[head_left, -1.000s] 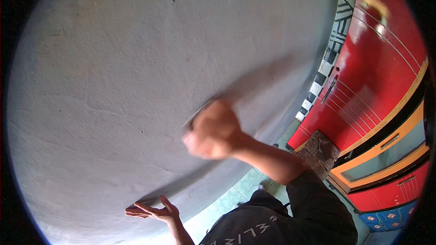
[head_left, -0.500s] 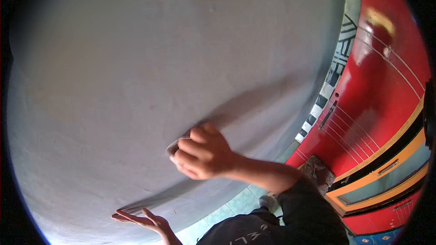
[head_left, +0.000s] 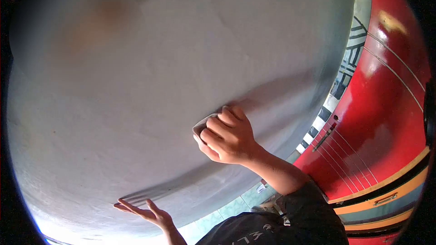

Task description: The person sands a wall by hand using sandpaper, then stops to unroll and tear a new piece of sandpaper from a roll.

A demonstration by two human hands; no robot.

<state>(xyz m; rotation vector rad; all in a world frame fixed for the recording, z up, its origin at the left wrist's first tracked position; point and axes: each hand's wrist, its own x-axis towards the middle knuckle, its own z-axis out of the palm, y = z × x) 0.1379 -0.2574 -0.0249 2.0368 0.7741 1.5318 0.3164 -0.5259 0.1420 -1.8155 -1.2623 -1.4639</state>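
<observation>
My right hand (head_left: 229, 136) is closed round a thin folded grey sheet, like sandpaper (head_left: 205, 122), its pale edge showing past the fingers. The sheet is held right at a broad, smooth grey wall (head_left: 172, 86), where the arm throws a long shadow. Lower down, my left hand (head_left: 150, 213) has its fingers stretched out and spread. Its fingertips are close by the wall's surface, and nothing is in it.
To the right is a glossy red panel (head_left: 354, 140) with thin pale lines, bordered by a black-and-white patterned strip (head_left: 338, 91). Below it are orange-framed drawers (head_left: 386, 199). Pale green floor tiles (head_left: 234, 208) show by my dark shirt. The upper left is blurred.
My right hand has moved up and to the right in the view with the grey sheet. My left hand stays spread. The view has shifted, and a fixture at the top has gone out of sight.
</observation>
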